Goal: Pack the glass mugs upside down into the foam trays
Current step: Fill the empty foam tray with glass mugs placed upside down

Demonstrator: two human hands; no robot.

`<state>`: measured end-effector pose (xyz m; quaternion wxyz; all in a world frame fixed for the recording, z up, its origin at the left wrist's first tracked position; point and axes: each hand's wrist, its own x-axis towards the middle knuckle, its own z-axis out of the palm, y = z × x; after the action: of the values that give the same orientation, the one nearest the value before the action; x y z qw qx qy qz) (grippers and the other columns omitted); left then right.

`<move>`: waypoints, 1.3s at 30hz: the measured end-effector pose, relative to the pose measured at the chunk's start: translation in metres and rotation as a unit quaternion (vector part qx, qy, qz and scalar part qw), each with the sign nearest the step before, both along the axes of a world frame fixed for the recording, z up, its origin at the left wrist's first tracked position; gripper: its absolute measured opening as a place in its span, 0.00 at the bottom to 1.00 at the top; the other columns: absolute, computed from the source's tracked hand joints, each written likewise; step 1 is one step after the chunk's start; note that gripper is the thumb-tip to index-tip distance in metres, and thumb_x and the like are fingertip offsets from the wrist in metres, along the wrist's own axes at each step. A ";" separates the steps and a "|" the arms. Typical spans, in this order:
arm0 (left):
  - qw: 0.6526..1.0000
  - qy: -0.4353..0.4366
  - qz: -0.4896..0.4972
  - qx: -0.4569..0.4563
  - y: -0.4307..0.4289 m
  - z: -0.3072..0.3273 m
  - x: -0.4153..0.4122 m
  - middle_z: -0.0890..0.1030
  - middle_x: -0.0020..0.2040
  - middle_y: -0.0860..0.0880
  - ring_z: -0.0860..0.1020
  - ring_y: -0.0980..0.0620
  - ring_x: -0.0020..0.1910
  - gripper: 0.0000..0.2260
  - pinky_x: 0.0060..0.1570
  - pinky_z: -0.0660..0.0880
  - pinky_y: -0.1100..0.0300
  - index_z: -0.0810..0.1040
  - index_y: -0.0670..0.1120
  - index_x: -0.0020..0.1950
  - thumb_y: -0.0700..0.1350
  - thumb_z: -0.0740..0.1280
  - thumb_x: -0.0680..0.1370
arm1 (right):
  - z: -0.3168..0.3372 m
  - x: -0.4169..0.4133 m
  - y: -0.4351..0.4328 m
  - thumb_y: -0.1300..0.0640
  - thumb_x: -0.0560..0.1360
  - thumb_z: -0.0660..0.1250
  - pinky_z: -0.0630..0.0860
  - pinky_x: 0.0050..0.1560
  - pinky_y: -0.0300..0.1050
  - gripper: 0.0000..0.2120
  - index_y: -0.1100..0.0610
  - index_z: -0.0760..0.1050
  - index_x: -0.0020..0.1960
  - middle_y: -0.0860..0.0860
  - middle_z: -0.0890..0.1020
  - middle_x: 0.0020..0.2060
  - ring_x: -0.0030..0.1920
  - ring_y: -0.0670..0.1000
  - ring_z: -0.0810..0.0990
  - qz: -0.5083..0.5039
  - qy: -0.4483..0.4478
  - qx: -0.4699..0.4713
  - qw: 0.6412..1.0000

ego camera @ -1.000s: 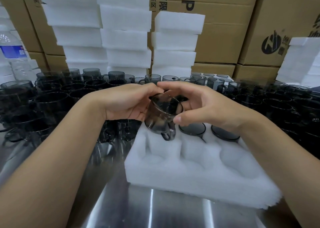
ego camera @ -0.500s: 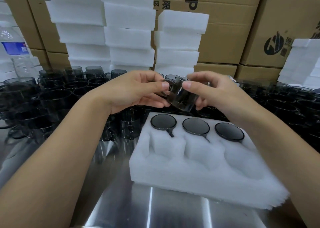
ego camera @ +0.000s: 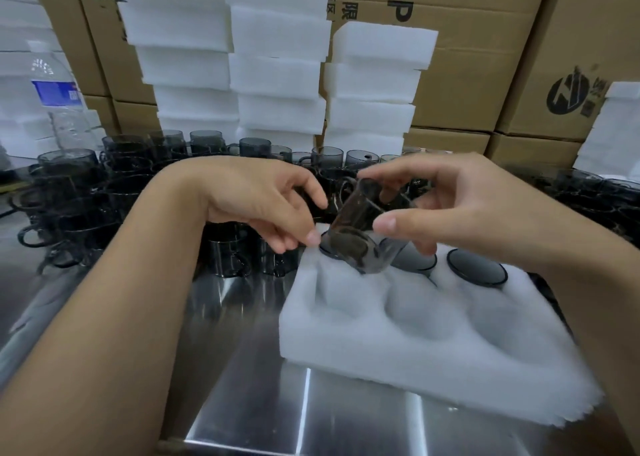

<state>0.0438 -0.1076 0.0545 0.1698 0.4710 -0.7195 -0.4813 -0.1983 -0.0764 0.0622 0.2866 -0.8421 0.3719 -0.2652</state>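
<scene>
Glass mug [ego camera: 363, 225] tilts 1-to-7 o'clock, pinched by your right hand [ego camera: 485, 213]. Your relaxed left hand [ego camera: 256, 202] touches its lower end. Empty foam tray [ego camera: 415, 355] pocket: 6 o'clock.

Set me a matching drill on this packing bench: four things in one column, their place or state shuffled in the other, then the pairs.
Things
1. foam tray
2. held mug
3. back-right mug in the tray
4. water bottle

Place or state
A. upside down in a pocket
B. flat on the metal table
C. tilted in the air
D. upright at far left, behind the loose mugs

Pairs: 1-B, 2-C, 3-A, 4-D
</scene>
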 end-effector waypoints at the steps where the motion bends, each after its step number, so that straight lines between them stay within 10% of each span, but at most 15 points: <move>1: 0.999 -0.035 0.001 0.005 0.002 0.001 0.000 0.81 0.36 0.48 0.79 0.55 0.30 0.24 0.30 0.76 0.65 0.72 0.44 0.54 0.40 0.76 0.61 | -0.002 0.003 0.003 0.35 0.58 0.72 0.71 0.31 0.37 0.25 0.33 0.76 0.55 0.42 0.80 0.27 0.27 0.45 0.78 0.012 0.004 0.006 1.000; 8: 0.984 -0.176 -0.003 0.020 0.004 -0.003 -0.010 0.83 0.35 0.47 0.79 0.56 0.27 0.16 0.23 0.72 0.68 0.75 0.38 0.55 0.35 0.74 0.70 | -0.020 0.022 0.006 0.31 0.57 0.70 0.68 0.39 0.32 0.26 0.36 0.77 0.53 0.37 0.77 0.48 0.36 0.35 0.77 0.034 0.061 -0.041 0.997; 17: 0.985 -0.168 -0.014 0.032 -0.004 -0.009 -0.008 0.85 0.38 0.44 0.78 0.56 0.26 0.13 0.20 0.69 0.68 0.72 0.44 0.45 0.36 0.75 0.70 | -0.025 0.026 0.007 0.26 0.54 0.68 0.67 0.38 0.28 0.29 0.36 0.78 0.52 0.34 0.74 0.44 0.41 0.36 0.75 0.028 0.126 -0.054 0.990; 28: 0.993 -0.113 0.014 0.041 -0.001 -0.001 -0.006 0.85 0.43 0.38 0.79 0.53 0.25 0.11 0.17 0.67 0.68 0.73 0.43 0.58 0.35 0.58 0.78 | -0.028 0.030 0.007 0.27 0.53 0.69 0.67 0.38 0.29 0.35 0.40 0.77 0.56 0.36 0.72 0.43 0.40 0.37 0.73 0.026 0.174 -0.053 0.983; 39: 0.989 -0.138 -0.024 0.047 -0.002 0.000 -0.001 0.85 0.42 0.43 0.78 0.57 0.25 0.13 0.18 0.68 0.69 0.76 0.43 0.58 0.42 0.69 0.75 | -0.031 0.031 0.011 0.27 0.55 0.67 0.68 0.37 0.31 0.31 0.43 0.78 0.51 0.41 0.74 0.39 0.40 0.37 0.73 0.003 0.173 -0.082 0.982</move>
<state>0.0428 -0.1093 0.0544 0.0348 0.5232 -0.7234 -0.4491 -0.1674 -0.0658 0.0315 0.1489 -0.8968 0.3908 -0.1442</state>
